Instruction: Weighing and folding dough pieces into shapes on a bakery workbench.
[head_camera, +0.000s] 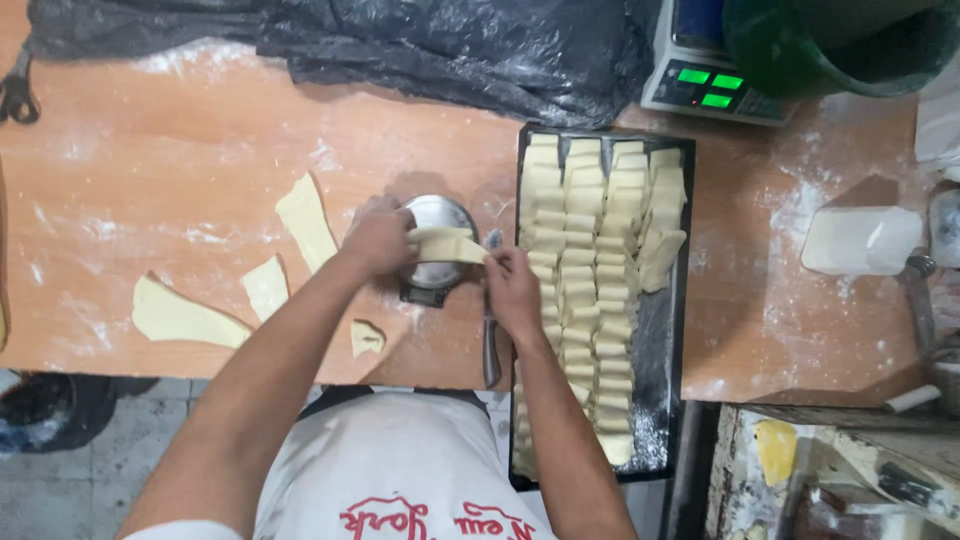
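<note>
Both hands pinch one pale dough strip (447, 244) above a small scale (436, 252) with a round metal pan: the left hand (378, 238) grips its left end, the right hand (510, 280) its right end, fingers closed on it. A knife (490, 345) lies on the counter (200, 170) just under the right hand. Right of it a dark tray (668, 330) carries rows of cut dough pieces (590, 260). Four dough scraps (305, 222) lie to the left on the floured wood. Behind are a black plastic bag (440, 45), a digital scale (705, 85) and a green bucket (840, 45).
</note>
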